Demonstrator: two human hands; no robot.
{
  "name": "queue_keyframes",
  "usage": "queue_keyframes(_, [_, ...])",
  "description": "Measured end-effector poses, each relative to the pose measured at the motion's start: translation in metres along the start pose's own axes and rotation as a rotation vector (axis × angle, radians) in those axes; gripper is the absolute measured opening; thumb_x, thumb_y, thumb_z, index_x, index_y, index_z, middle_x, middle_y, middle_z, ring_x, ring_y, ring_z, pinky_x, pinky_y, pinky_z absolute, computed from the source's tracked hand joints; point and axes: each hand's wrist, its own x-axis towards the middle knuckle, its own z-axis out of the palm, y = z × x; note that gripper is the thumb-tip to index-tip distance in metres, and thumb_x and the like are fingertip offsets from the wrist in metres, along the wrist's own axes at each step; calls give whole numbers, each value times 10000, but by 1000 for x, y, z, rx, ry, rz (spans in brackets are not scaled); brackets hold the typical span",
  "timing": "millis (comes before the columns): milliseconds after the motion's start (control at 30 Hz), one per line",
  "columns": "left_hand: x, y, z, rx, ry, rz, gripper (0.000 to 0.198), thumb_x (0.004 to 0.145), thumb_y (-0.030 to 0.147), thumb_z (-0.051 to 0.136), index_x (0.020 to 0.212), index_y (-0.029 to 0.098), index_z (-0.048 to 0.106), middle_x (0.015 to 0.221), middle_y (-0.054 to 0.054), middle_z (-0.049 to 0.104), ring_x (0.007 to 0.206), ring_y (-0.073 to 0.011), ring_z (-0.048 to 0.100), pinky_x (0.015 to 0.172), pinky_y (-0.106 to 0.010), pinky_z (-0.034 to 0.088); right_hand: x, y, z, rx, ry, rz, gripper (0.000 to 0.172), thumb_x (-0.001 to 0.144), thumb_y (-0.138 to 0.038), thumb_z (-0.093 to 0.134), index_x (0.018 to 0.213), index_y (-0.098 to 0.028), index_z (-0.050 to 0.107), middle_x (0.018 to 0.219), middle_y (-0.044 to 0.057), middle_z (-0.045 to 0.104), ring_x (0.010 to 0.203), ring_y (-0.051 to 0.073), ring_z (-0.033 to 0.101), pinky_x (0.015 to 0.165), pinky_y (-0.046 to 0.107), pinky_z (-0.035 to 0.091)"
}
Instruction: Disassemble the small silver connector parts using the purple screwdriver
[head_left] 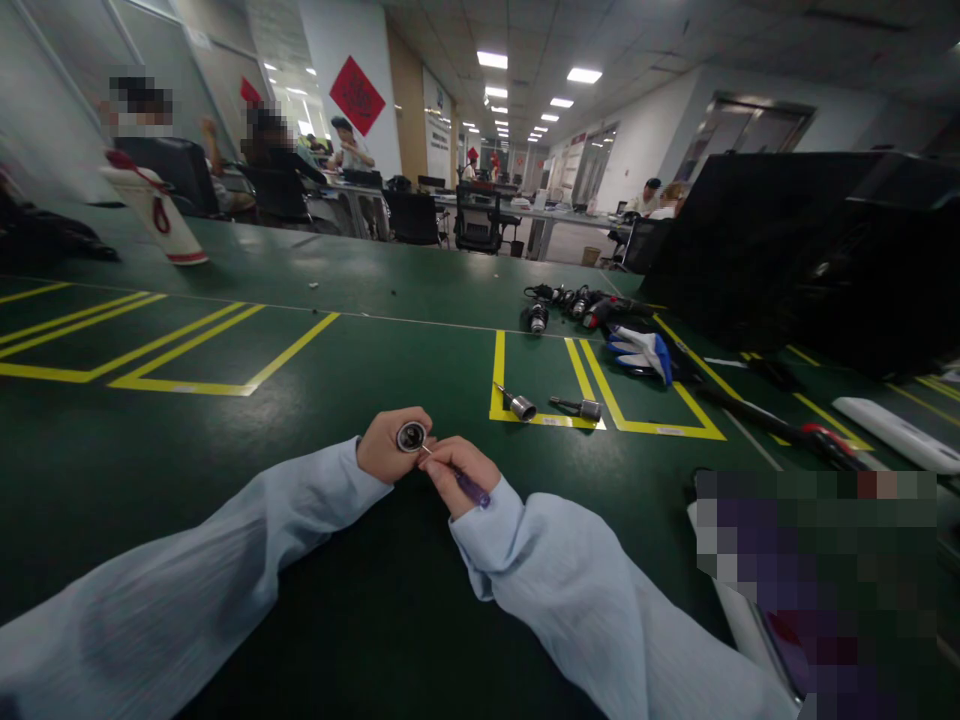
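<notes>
My left hand (388,447) is closed around a round metal part (411,436), its dark open end turned up toward the camera. In my right hand (461,470) is a screwdriver with a purple handle (472,487); its thin shaft points left and its tip is at the edge of the metal part. Both hands are close together above the green table (330,560). Farther off, two metal pieces with thin stems, one on the left (519,404) and one on the right (589,409), lie by a yellow-taped outline.
Beyond the metal pieces lie black cables with connectors (537,318) and a blue-and-white glove (641,350). A white cup (161,215) stands at the far left. Black monitors (765,240) are at the right. Several people sit in the background.
</notes>
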Motion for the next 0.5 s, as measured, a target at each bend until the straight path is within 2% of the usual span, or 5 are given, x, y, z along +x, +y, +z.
queue_keyframes(67, [0,2,0,-12,8,-22,158,623,262,507,535,151,437,470,39,433,417,-63,385,396,-168,319,1,1,0,-122,-39,-39,113,753,-192,481,700,-166,577,737,76,624,730,174,592,683,305,452])
queue_keyframes(167, [0,3,-1,-24,16,-48,162,630,262,504,537,151,433,472,41,426,421,-62,381,397,-168,318,3,3,0,-205,-86,-6,94,716,-165,501,676,-181,585,752,70,635,747,183,595,699,313,446])
queue_keyframes(267, [0,2,0,-33,11,-48,164,631,258,518,541,152,431,479,43,421,430,-63,381,404,-169,323,5,2,-2,-116,-119,80,98,708,-167,519,658,-198,597,755,58,637,755,184,596,708,308,447])
queue_keyframes(400, [-2,0,1,9,35,-17,160,643,249,527,553,152,437,478,44,431,422,-62,382,399,-168,317,4,-7,-7,-28,-55,102,106,739,-203,506,699,-201,604,753,54,630,747,176,586,721,314,441])
queue_keyframes(500, [-4,1,2,101,67,26,152,671,232,517,561,154,446,469,45,432,416,-61,384,403,-167,312,2,-13,-10,4,-26,159,138,768,-218,485,711,-194,608,722,40,620,689,147,572,677,282,440])
